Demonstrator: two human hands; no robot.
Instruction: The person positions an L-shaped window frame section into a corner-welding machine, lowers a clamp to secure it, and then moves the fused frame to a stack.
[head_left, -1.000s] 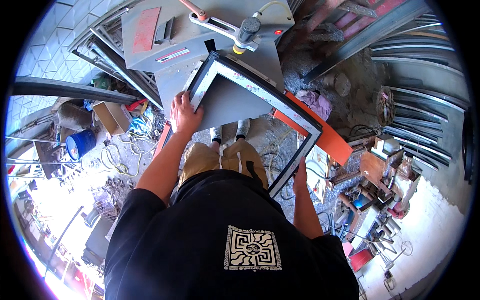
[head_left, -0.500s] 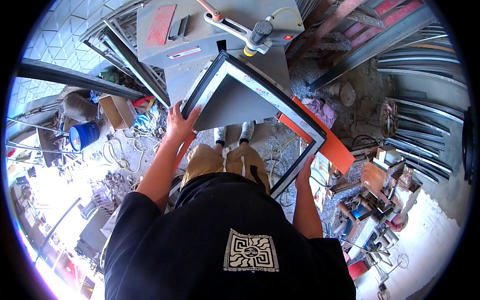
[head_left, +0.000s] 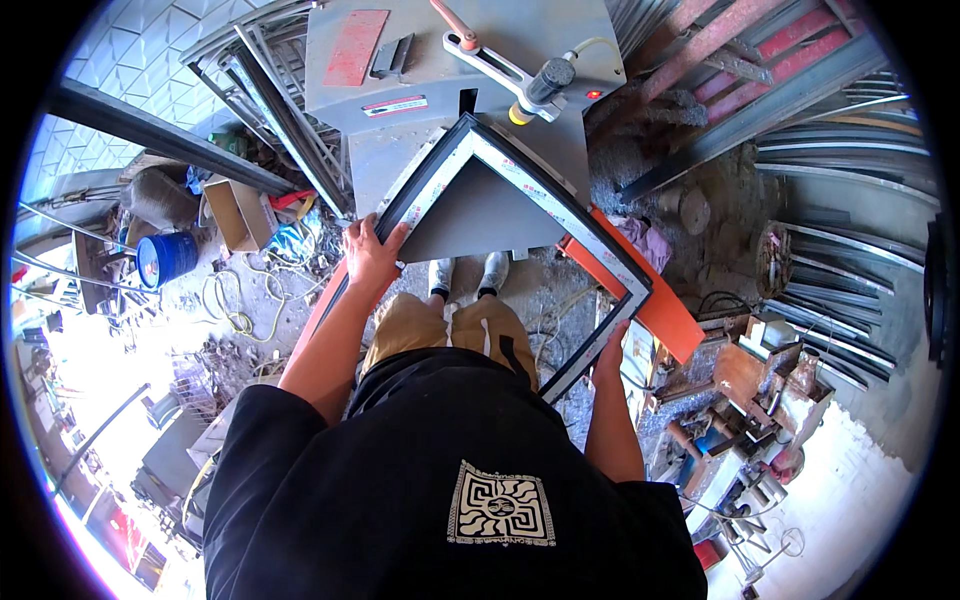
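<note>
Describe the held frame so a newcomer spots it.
At top centre stands a grey machine. Over its front, the frame points a corner forward, left hand and right hand at its sides. Its white faces and black edging distinguish it from the orange panel beneath.

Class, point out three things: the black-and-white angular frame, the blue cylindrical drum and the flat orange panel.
Black-and-white angular frame [head_left: 572, 220], head view: white face of the upper-right bar.
Blue cylindrical drum [head_left: 175, 258], head view: curved side.
Flat orange panel [head_left: 670, 322], head view: broad end outside the frame.
</note>
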